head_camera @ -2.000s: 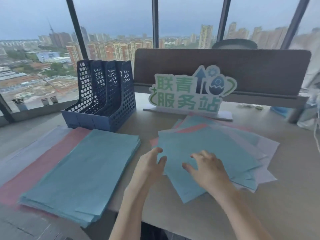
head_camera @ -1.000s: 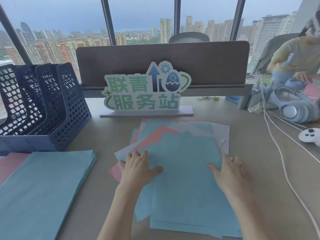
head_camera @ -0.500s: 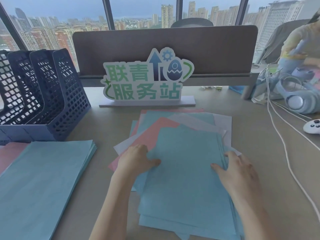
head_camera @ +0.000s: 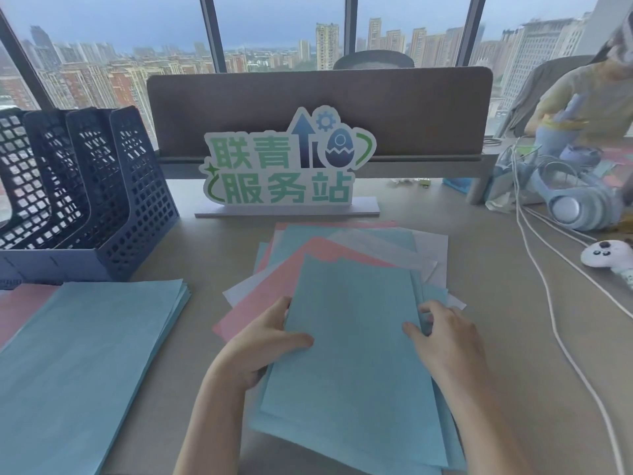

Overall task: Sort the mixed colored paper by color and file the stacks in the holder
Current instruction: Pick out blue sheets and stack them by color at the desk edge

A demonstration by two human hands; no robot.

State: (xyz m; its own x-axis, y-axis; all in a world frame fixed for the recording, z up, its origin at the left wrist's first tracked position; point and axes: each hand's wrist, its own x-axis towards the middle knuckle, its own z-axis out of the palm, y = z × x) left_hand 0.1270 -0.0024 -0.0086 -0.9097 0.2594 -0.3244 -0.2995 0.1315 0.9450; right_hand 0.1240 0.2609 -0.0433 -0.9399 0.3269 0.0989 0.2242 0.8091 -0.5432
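Single head view, close above desk point(head_camera: 513, 337), facing forward-down toward windows point(head_camera: 274, 25).

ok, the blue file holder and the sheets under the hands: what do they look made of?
File holder: looks like rigid moulded plastic, dark blue, slight sheen; the regular lattice of holes suggests it. Blue sheets: thin matte paper, flat, crisp edges, fanned over pink ones. No gloss visible.

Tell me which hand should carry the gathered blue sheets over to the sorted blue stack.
Left, probably. The left hand already grips the blue sheets at their left edge, and the sorted blue stack lies on that side. The right hand holds the opposite edge and would have to cross over.
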